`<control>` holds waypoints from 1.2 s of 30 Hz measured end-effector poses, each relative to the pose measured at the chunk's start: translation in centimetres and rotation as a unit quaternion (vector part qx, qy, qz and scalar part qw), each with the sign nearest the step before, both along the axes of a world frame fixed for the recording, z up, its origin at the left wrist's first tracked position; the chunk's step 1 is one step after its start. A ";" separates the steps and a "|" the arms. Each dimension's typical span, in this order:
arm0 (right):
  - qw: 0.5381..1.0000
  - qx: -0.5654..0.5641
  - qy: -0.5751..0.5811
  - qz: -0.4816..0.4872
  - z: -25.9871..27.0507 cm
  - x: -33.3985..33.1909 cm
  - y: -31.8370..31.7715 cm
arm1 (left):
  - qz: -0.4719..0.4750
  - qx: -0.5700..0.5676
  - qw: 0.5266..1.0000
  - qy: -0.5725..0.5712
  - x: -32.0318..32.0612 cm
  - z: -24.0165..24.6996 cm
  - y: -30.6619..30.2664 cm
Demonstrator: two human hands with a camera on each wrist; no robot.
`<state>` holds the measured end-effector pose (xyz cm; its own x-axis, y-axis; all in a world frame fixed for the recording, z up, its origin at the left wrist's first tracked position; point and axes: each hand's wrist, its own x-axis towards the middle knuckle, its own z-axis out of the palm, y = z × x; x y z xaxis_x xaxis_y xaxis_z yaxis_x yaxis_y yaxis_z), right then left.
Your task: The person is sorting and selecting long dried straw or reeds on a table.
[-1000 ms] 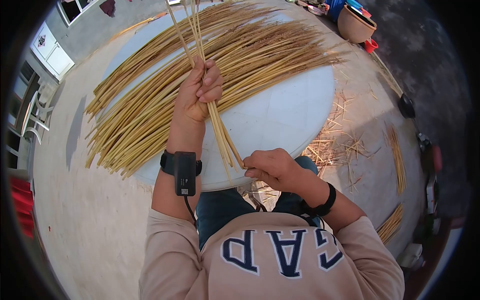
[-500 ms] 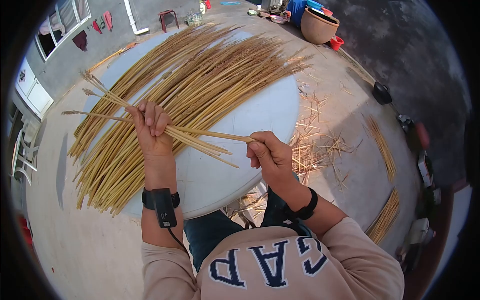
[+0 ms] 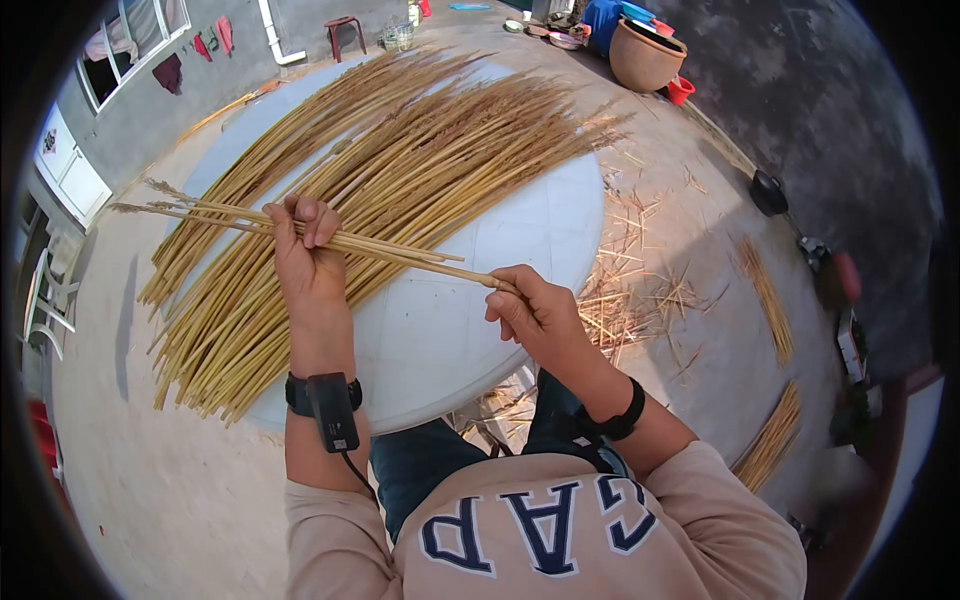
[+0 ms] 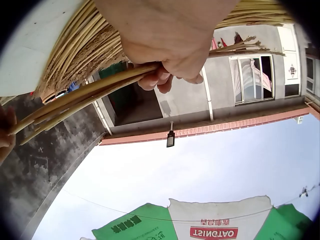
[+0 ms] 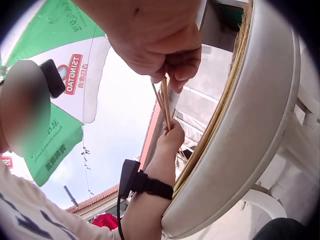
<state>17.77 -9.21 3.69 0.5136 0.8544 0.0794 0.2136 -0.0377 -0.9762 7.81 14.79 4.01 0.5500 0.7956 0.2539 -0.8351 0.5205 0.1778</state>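
My left hand (image 3: pixel 312 262) grips a few dry straw stalks (image 3: pixel 385 248) at mid-length, held out over the table. Their feathery heads point to the left and the thick cut ends to the right. With thumb and forefinger, my right hand (image 3: pixel 540 308) pinches the cut end of one stalk that reaches farther right than the others. In the left wrist view the stalks (image 4: pixel 85 95) run from under the left fist to the right fingertips at the edge. A large heap of similar stalks (image 3: pixel 270 300) lies behind the left hand, seed heads toward the back right.
The heap rests on a round white table (image 3: pixel 430 340). Broken straw bits (image 3: pixel 625 280) litter the ground to the right, and two small bundles, one of them a near bundle (image 3: pixel 770 435), lie farther out. A clay pot (image 3: pixel 645 58) stands at the back right.
The held stalks have swung from pointing away from me to lying crosswise, heads left. My right hand has moved up with one stalk's end. The spread heads have drawn closer together.
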 end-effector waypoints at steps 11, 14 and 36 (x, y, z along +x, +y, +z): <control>0.913 0.133 -0.384 -0.037 -1.8 -0.1 0.0 | 0.125 0.030 0.983 0.129 0.3 0.7 -0.7; 0.968 0.127 -0.210 0.046 -1.5 -1.1 -0.5 | 0.123 0.031 0.984 0.124 -0.1 0.2 -0.5; 0.893 0.103 0.275 0.341 -0.1 -2.3 -2.9 | 0.007 -0.052 0.999 0.013 -0.4 -0.8 1.1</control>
